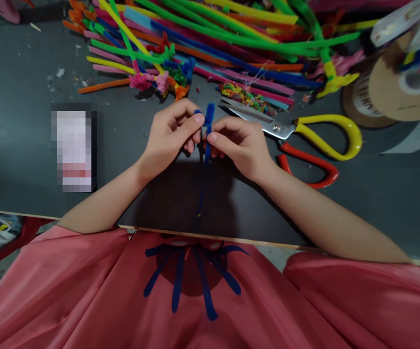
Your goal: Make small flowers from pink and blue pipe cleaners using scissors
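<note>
I've got the L hand (175,126) and R hand (242,145) up on the head cam, approx. centre, over the dark table (21,160). Betw. them is the blue pipe cleaner (210,112), its top end pointing away from me, a thin tail running down twd the table's near edge. L thumb & index are clamped on a short blue bit sticking out to the L; R thumb & index are pinched on the main length just below the spot where the blue bits cross. Other fingers on both hands are curled in; can't tell if any of those touch it.

Just beyond the R hand I see the scissors (286,128), yellow + red handles spread apart, blade tips near the blue top end. Next to the blades is a heap of multicol. trimmings (248,97). Far side of table: big pile of pipe cleaners (210,39), some w/ pink, orange, blue & yellow twisted ends. On my R, a spool (384,87) w/ cardboard sides; on my L, well apart from the hands, a blocky object (73,145), pixelated, so can't ID it. Red clothing (97,291) fills the bottom of view.
</note>
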### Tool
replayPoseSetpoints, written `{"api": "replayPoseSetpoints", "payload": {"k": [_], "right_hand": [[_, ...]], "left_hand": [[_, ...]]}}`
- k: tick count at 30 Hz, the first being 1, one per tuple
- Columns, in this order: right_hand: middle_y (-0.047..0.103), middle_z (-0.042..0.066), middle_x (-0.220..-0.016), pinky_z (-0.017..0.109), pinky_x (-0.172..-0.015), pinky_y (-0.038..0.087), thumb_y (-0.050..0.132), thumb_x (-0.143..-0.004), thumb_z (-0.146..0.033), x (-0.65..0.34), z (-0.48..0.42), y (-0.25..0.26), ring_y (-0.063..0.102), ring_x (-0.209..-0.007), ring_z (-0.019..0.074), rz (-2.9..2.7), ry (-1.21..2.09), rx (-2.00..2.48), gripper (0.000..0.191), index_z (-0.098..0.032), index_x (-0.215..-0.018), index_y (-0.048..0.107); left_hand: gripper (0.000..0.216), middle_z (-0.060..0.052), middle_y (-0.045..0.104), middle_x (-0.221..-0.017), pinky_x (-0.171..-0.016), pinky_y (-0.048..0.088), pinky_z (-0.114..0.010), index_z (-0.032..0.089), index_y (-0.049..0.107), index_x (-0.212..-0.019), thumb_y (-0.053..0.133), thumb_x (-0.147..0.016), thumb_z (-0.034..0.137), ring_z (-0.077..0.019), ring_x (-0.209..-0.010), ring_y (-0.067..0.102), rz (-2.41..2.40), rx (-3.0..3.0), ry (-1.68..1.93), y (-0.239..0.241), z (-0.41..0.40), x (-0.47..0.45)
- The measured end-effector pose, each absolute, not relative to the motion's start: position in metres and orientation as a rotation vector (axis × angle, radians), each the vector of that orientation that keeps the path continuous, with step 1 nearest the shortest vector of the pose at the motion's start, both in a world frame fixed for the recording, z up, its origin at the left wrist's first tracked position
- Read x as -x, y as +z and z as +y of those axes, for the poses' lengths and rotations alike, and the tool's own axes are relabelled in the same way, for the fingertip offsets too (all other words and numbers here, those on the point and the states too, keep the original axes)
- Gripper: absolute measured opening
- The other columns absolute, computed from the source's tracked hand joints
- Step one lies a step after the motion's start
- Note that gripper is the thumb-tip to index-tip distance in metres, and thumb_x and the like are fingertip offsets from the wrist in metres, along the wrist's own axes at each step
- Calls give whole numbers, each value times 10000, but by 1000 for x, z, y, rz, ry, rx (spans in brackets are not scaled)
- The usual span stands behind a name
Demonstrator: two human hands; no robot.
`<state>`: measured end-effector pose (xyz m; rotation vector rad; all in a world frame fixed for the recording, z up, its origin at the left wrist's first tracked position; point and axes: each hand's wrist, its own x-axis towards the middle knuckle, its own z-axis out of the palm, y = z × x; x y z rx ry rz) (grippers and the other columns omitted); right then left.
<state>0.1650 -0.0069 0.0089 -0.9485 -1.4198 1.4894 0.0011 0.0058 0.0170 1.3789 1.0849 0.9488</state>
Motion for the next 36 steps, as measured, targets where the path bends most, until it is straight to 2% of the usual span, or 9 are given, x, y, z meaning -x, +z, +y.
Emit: {"api": "replayPoseSetpoints", "payload": {"k": [6,15,20,23,26,29,32,36], "right_hand": [[521,-58,-574,166,-459,343,584,-843,-293,-167,-6,7,456,-480,19,-1555,1428,952,184,-150,-727,578],[405,-73,-522,183,-418,271,613,-779,-253,-163,-7,7,338,-446,23,-1561,1397,1068,176,-173,-676,495],[461,-62,-560,195,-445,308,587,-783,-161,-163,-7,2,398,-466,31,-1552,1318,1089,99,-176,-719,512],[518,-45,-609,218,-486,367,564,-825,-183,-164,-6,1,462,-501,53,-1580,1221,1140,81,-188,-755,522],[597,-4,-720,253,-638,458,554,-852,-222,-167,-4,4,559,-660,96,-1731,956,1185,98,-202,-756,549],[651,26,-813,275,-745,477,512,-887,-278,-173,-2,10,605,-783,130,-1926,708,1198,136,-211,-800,592],[663,35,-825,270,-717,469,457,-915,-392,-180,-2,15,616,-755,132,-2047,557,1309,249,-200,-874,608],[653,38,-753,253,-653,445,377,-927,-491,-186,-1,17,610,-709,132,-2170,406,1395,397,-176,-871,611]], "left_hand": [[214,67,585,-592,-432,456,-133,213,633,-790,617,-786,426,-1,-446,540,1066,-1372,938,14,5,-2],[217,75,583,-557,-422,439,-109,183,582,-683,641,-780,369,11,-432,535,1064,-1399,978,14,7,-3],[227,75,588,-549,-418,441,-106,184,572,-681,628,-790,375,12,-416,523,1068,-1418,996,12,8,-3],[224,76,579,-536,-410,438,-105,184,568,-684,621,-798,370,11,-404,515,1105,-1418,988,11,9,-2],[220,76,566,-516,-406,434,-100,181,556,-677,629,-794,353,10,-399,511,1124,-1408,960,12,9,-1],[211,77,563,-501,-399,422,-93,178,544,-664,634,-792,320,13,-391,503,1113,-1383,946,14,9,-1],[194,77,566,-501,-394,412,-90,178,546,-664,632,-794,293,14,-389,499,1122,-1347,933,15,9,-1],[204,73,565,-514,-399,413,-99,179,545,-682,620,-803,325,11,-389,499,1134,-1346,925,15,9,-1]]}}
